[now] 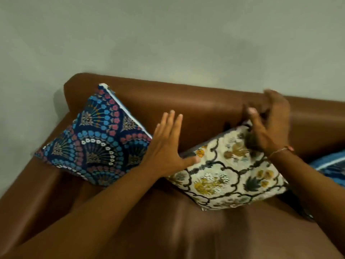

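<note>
Bare forearms (104, 202); thin bracelet (280, 151), right wrist.

The seat (186, 230) of the sofa lies bare in front of the cushions, leaving wide room to come in from the near side. Between the blue fan-patterned cushion (97, 139) and the cream floral cushion (224, 174) a wedge of backrest (186, 101) shows, and the left grip (166, 152) fills most of that gap. The blue fan-patterned cushion blocks the corner by the armrest (31, 193). Right of the cream floral cushion, past the blurred right grip (268, 126), the backrest is free up to a striped blue cushion (328, 165). The wall (168, 34) closes the space behind.
</note>
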The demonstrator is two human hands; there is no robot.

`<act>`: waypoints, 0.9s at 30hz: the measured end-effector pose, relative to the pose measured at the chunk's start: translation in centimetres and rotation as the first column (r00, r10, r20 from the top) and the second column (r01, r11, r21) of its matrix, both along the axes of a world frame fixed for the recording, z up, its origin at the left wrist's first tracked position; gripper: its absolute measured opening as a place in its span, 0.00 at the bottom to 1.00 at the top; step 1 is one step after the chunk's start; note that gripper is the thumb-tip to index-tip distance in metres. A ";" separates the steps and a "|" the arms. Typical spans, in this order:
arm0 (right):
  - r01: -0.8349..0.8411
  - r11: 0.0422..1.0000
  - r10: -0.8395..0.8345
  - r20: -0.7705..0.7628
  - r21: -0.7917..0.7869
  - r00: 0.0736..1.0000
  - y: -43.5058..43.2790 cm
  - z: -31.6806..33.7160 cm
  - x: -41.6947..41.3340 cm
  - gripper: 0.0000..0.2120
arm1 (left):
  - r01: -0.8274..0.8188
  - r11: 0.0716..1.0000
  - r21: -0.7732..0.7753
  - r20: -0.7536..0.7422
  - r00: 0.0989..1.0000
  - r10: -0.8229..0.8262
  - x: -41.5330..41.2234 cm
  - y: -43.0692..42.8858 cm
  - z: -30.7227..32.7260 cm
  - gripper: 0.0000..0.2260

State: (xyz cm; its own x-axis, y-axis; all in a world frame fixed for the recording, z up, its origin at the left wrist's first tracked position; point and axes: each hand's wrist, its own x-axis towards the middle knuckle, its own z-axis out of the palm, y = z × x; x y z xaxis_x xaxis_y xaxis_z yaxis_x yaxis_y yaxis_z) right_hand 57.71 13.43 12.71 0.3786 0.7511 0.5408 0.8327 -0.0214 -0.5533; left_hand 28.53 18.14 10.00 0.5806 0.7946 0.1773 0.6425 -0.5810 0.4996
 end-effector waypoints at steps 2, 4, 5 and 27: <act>0.119 0.986 -0.137 -0.166 -0.118 0.977 -5.1 -1.4 5.7 0.42 | 0.008 0.983 -0.185 -0.154 0.987 -0.037 3.9 -1.5 -0.6 0.63; 0.034 0.918 -0.176 -0.328 -0.394 0.928 -9.5 -4.1 8.7 0.55 | -0.024 0.947 -0.319 -0.288 0.955 -0.073 5.9 -2.5 -2.2 0.68; -0.066 0.852 -0.138 -0.343 -0.519 0.929 -11.2 -5.6 9.6 0.60 | -0.049 0.939 -0.339 -0.334 0.940 -0.072 6.6 -3.0 -3.1 0.69; -0.160 0.876 0.145 -0.068 -0.455 0.987 -11.1 -10.2 10.9 0.35 | -0.296 0.937 -0.185 -0.248 0.937 0.247 9.0 -4.6 -7.2 0.68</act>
